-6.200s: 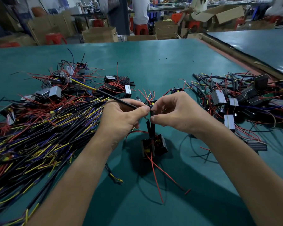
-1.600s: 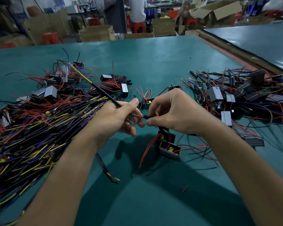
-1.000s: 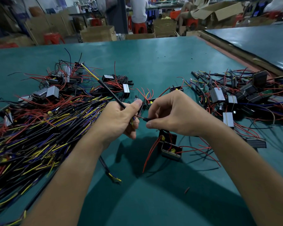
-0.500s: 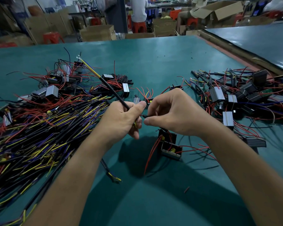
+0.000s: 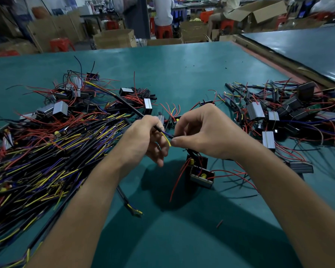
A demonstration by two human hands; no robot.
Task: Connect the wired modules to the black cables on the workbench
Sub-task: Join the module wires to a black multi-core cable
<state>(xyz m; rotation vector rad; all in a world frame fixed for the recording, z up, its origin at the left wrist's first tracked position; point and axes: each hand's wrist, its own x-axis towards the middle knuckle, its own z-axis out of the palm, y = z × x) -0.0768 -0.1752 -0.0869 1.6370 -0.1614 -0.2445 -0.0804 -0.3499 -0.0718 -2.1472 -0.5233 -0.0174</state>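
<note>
Green matting covers the tabletop (image 5: 182, 74), with cardboard boxes (image 5: 114, 38) and red stools (image 5: 62, 44) beyond its far edge. Both hands meet over the middle, raised off the surface, likely so the small joint sits right under the eyes. The left hand (image 5: 141, 140) grips one black cable (image 5: 128, 104) near its stripped end, thumb and forefinger clamped on the sheath and the other fingers loosely curled beneath. The cable's long tail trails off toward the far left corner.

A yellow wire (image 5: 167, 140) pokes out of the sheath toward the right hand (image 5: 205, 136). Its thumb and forefinger pinch a thin lead (image 5: 171, 135) just where the two meet, probably to join the ends. That lead appears to run down to the module (image 5: 200, 176), which seems to rest on the tabletop right below the hands, leaving the lead slack.

Spare cables (image 5: 46, 151) are heaped along the left edge and more modules (image 5: 278, 117) toward the right edge, each stock beside the hand that would fetch it.
</note>
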